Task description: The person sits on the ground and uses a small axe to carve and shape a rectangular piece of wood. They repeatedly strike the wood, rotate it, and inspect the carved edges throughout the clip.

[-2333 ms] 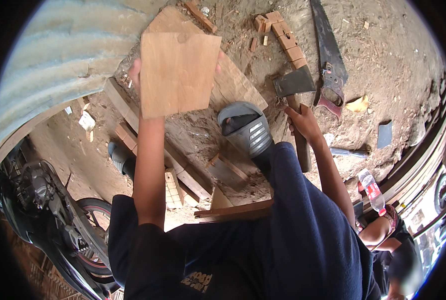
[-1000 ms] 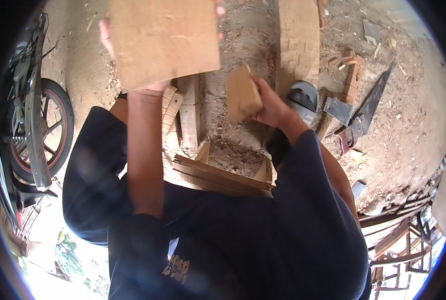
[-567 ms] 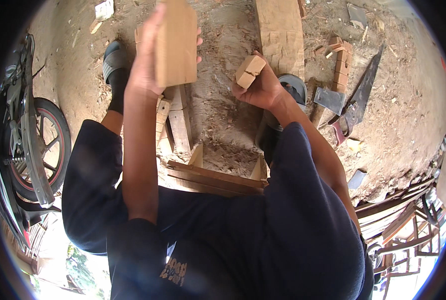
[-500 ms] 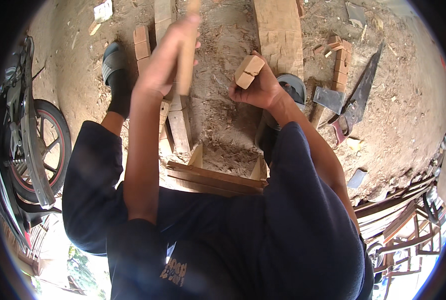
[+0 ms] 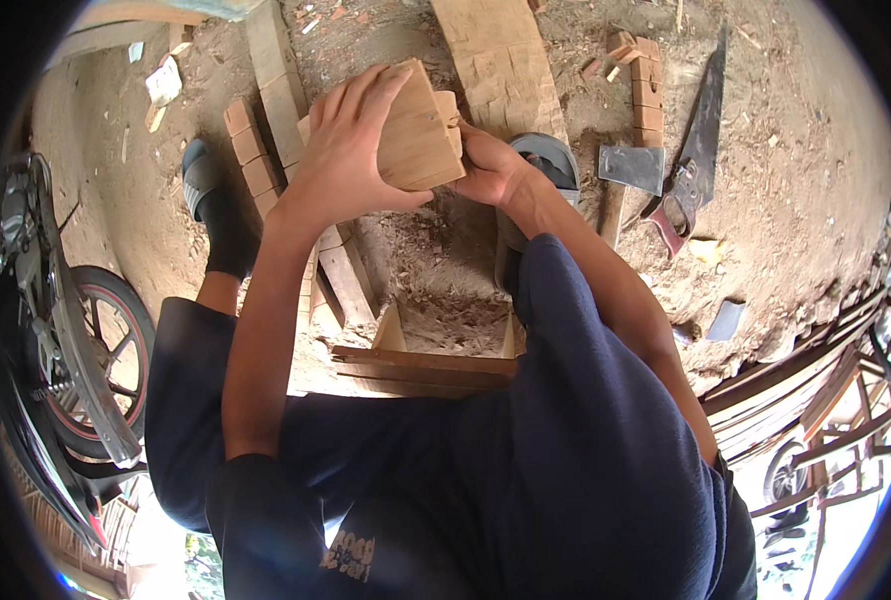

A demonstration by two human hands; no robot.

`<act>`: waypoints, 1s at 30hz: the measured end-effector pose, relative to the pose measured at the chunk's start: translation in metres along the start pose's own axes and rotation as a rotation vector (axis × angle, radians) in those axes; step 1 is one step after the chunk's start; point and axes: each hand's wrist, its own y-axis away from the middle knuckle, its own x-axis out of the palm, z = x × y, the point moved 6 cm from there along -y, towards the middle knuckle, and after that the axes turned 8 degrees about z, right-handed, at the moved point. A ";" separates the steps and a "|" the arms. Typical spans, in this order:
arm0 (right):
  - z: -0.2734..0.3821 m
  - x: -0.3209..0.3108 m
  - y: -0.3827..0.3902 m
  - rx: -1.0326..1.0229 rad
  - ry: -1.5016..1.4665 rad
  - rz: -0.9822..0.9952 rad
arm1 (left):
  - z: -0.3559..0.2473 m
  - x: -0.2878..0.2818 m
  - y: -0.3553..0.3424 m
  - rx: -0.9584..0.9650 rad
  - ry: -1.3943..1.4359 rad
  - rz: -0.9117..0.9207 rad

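Note:
My left hand (image 5: 341, 160) grips a flat, squarish piece of wood (image 5: 411, 135), its fingers over the far edge and the thumb along the near one. Behind that piece, a smaller notched wooden block (image 5: 449, 106) partly shows. My right hand (image 5: 496, 168) is closed around the small block, its fingers mostly hidden. Both pieces are held up off the ground close together; whether they touch cannot be made out. Beyond my right hand lies a thick wooden plank (image 5: 501, 60).
A hatchet (image 5: 633, 168) and a handsaw (image 5: 704, 130) lie on the dirt at the right, near a row of small wooden blocks (image 5: 648, 90). More blocks (image 5: 253, 155) line the left side by a long beam (image 5: 276, 75). A motorcycle (image 5: 61, 330) stands far left.
My left hand has turned the flat wood from edge-on to face-up and brought it right, against or near the small block. The small block is now largely covered. The view has shifted slightly.

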 end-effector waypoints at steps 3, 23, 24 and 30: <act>-0.002 -0.003 -0.004 -0.011 0.002 0.007 | 0.004 0.002 -0.004 0.047 0.009 -0.017; -0.010 -0.008 -0.010 -0.017 -0.136 0.076 | -0.008 0.008 -0.016 0.136 -0.147 0.128; -0.011 -0.010 -0.010 -0.009 -0.147 0.068 | -0.008 0.008 -0.017 0.137 -0.158 0.143; -0.017 -0.015 -0.014 -0.023 -0.180 0.045 | 0.003 0.005 -0.014 0.100 -0.211 0.170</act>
